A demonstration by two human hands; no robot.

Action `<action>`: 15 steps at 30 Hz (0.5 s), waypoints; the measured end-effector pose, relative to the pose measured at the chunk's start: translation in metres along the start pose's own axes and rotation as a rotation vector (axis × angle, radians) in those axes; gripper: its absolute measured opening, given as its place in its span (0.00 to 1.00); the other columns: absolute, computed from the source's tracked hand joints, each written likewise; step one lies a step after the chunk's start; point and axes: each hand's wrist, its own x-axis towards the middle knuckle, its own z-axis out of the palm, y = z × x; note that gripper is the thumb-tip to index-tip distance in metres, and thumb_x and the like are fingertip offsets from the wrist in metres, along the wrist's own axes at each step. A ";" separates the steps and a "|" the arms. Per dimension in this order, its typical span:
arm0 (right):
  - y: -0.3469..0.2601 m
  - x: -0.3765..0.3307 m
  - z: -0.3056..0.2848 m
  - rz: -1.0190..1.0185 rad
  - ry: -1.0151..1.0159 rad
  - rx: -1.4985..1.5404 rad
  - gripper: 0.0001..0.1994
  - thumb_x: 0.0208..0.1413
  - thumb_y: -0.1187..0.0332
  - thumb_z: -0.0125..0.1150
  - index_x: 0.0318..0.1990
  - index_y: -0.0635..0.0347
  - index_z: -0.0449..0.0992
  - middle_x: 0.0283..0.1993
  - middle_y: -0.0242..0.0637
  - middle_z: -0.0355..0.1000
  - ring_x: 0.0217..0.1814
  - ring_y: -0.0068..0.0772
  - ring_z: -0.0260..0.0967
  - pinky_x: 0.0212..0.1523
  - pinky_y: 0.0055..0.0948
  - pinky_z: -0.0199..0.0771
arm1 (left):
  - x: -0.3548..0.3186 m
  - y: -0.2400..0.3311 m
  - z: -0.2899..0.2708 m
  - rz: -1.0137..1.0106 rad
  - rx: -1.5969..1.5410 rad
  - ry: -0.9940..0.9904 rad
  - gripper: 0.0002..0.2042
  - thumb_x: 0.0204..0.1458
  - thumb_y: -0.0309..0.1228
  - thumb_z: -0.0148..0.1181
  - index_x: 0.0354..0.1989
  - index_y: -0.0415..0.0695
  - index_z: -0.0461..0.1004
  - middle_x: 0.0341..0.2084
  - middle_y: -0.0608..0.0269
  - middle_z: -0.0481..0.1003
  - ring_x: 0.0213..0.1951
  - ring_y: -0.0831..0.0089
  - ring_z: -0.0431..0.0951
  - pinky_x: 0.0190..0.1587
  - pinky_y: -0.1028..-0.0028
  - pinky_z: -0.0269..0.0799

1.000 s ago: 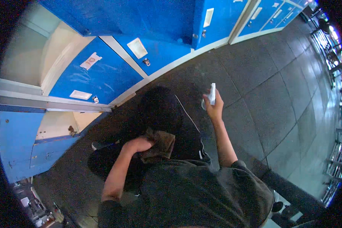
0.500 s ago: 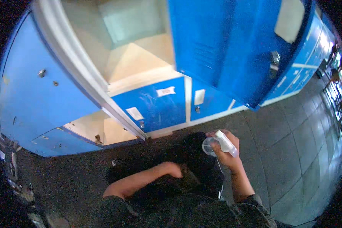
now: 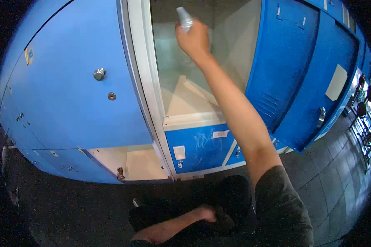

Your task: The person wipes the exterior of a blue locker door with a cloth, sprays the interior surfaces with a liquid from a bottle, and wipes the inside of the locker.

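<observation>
**Right hand clasps pale bottle inside raised locker compartment; left hand low, at brown cloth**

Right hand (image 3: 196, 40): at full reach, fingers curled round a pale, translucent bottle (image 3: 185, 20). Grip closed about it; only the upper part juts out past the fist, tilted up and a little to the left. The rest is covered by the hand.

Left hand (image 3: 207, 214): far below the right one, low over the lap, blurred. At its fingertips, a dark brown cloth (image 3: 226, 221). Cannot tell whether the fingers pinch it or only lie on it; too dark there.

Around the right hand: an upper compartment (image 3: 235, 53), pale walls behind and to its right. Below the hand, the compartment's cream base (image 3: 183, 103). To the hand's left, a white post (image 3: 147, 61); beyond that, a light blue door (image 3: 66, 107) with a round metal knob (image 3: 99, 74) and a lock disc (image 3: 111, 96) under it. To the hand's right, a deep blue door (image 3: 292, 70), swung out, bearing a white card (image 3: 336, 82) and a metal handle (image 3: 321, 117).

Farther below the right hand: a lower blue door (image 3: 198, 152), chalky scuffs, white label (image 3: 220, 134) partly behind the forearm.

Above and left of the left hand: a low open compartment (image 3: 142, 164) with a metal latch (image 3: 120, 173).

Close about the left hand, black trousers (image 3: 235, 189). Well out to its right, dark grey floor tiles (image 3: 317, 193).
</observation>
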 end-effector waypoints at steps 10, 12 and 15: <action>0.089 -0.029 0.080 0.030 -0.006 -0.048 0.16 0.60 0.54 0.59 0.43 0.58 0.75 0.39 0.50 0.77 0.42 0.58 0.74 0.43 0.48 0.73 | -0.026 0.053 -0.070 -0.059 -0.185 -0.336 0.19 0.52 0.41 0.53 0.44 0.42 0.80 0.42 0.47 0.79 0.44 0.53 0.79 0.48 0.55 0.73; 0.096 -0.027 0.079 0.189 0.016 -0.093 0.16 0.61 0.53 0.59 0.41 0.58 0.74 0.37 0.50 0.77 0.40 0.58 0.74 0.42 0.48 0.73 | -0.017 0.047 -0.055 -0.153 -0.119 -0.368 0.19 0.53 0.41 0.52 0.46 0.43 0.80 0.43 0.48 0.79 0.45 0.52 0.78 0.49 0.54 0.72; 0.103 -0.023 0.077 0.185 0.071 -0.060 0.16 0.60 0.53 0.59 0.40 0.58 0.74 0.38 0.49 0.77 0.40 0.57 0.75 0.42 0.48 0.74 | -0.016 0.039 -0.041 -0.063 -0.125 -0.271 0.19 0.54 0.42 0.53 0.46 0.44 0.80 0.45 0.49 0.78 0.47 0.52 0.77 0.50 0.54 0.70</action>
